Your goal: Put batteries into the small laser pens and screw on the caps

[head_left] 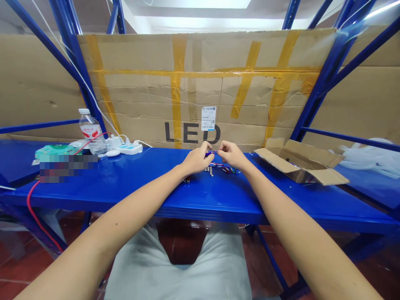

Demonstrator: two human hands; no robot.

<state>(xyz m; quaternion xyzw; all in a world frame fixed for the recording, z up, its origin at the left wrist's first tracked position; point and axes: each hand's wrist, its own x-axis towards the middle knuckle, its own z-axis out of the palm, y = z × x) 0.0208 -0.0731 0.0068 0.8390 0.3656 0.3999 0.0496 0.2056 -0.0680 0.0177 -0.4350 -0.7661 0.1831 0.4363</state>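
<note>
My left hand (197, 159) is closed on a small blue-purple, pen-like piece (210, 153) above the blue table. My right hand (231, 154) pinches at the right end of the same piece, its fingertips close to those of my left hand. The piece is partly hidden by my fingers, so its exact kind is unclear. Just below my hands lie several small silver beads or caps (211, 170) and some red, blue and green cord-like pieces (230, 170). A few small brownish parts (187, 180) are beside my left wrist, partly covered.
An open cardboard box (300, 166) stands at the right. On the left are a water bottle (93, 133), a white power strip (129, 148) with cables, and a green packet (58, 151). A large taped cardboard sheet (140, 100) stands behind the table (125, 183), between blue rack posts.
</note>
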